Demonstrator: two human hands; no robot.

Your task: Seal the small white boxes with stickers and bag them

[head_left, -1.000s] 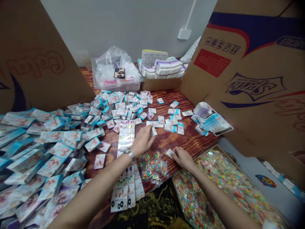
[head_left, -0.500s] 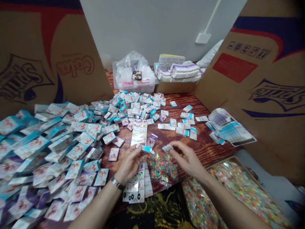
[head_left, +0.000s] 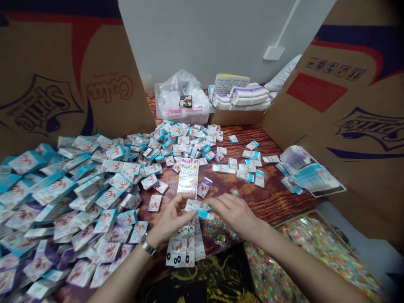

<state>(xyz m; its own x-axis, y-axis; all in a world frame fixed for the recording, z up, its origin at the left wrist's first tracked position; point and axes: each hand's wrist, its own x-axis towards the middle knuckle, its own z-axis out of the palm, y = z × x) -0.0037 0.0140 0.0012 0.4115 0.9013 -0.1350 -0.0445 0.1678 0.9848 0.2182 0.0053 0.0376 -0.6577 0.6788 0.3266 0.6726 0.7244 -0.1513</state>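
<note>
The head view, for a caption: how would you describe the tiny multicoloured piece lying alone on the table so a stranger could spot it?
On the wooden table, find the right hand. Just beyond its knuckles lies the tiny multicoloured piece, alone on bare wood, unlike the white-and-turquoise packets nearby.

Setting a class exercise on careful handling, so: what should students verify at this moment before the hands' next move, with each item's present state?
Hands on the box: ok, the left hand and right hand both touch the small white-and-teal box.
Sticker sheet: ok, clear of both hands.
Small colourful piece: not ok, lying loose on the wooden table.
Clear bag of colourful pieces: cannot tell whether sealed, the hands partly block it.
</note>
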